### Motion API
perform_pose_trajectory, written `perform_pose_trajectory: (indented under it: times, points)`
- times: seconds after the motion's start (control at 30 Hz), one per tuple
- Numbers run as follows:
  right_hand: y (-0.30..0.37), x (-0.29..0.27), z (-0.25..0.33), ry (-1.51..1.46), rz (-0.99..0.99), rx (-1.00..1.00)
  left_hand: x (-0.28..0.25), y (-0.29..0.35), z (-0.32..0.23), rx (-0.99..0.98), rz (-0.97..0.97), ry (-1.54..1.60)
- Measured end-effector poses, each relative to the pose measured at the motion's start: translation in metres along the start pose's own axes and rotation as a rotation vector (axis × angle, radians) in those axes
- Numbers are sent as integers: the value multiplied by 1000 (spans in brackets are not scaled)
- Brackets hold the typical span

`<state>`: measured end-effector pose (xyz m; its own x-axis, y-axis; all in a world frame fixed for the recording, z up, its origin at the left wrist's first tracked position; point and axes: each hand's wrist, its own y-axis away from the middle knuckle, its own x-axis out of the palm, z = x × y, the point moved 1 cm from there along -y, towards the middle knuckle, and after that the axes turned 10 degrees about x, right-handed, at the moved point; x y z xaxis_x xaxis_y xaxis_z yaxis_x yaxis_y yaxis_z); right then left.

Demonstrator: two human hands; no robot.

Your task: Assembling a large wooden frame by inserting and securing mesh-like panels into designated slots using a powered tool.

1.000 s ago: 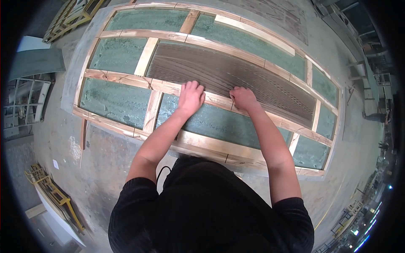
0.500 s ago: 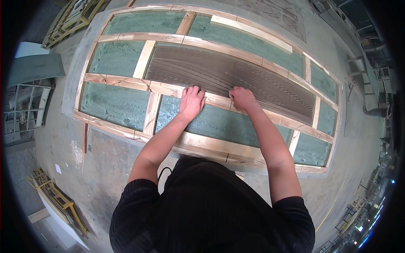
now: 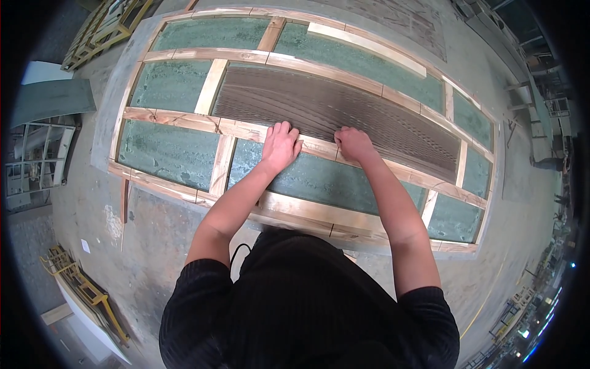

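Observation:
A brown honeycomb core sheet [image 3: 344, 101] fills the long middle bay of a wooden frame. My left hand [image 3: 281, 146] lies over the near wooden rail [image 3: 243, 130], its fingers bent toward the sheet's near edge and the thumb apart. To the right, my right hand [image 3: 354, 145] is closed at that same edge, with curled fingers against the sheet. The fingertips of both hands are partly hidden. Greenish, blotchy panel surface [image 3: 326, 181] shows in the bay under my wrists.
Other bays hold the same green surface [image 3: 169, 147]. A loose pale wood strip [image 3: 367, 48] lies along the far rail. Another pale board [image 3: 316, 210] is by the near edge in front of me. Yellow metal racks [image 3: 92, 295] stand at the left on the concrete floor.
My left hand has shifted very slightly, with its thumb a little farther out. The right hand and the honeycomb sheet look the same.

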<state>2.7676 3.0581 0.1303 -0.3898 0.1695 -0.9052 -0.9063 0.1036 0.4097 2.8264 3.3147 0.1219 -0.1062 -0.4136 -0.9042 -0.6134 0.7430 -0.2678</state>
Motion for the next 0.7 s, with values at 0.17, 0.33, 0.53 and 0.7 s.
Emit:
perform_pose_trajectory:
  times: [0.17, 0.33, 0.53, 0.7]
  points:
    - [0, 6, -4, -14, -17, -15, 1, -17, 0, -69, -2, -24]
    - [5, 13, -6, -88, -95, -11, 4, -29, 4, -164, 57, -25]
    - [28, 25, -10, -196, -300, -17, 6, -30, 20, -104, 200, -18]
    - [37, 28, -6, -203, -375, 15, 5, -30, 21, -63, 208, -45]
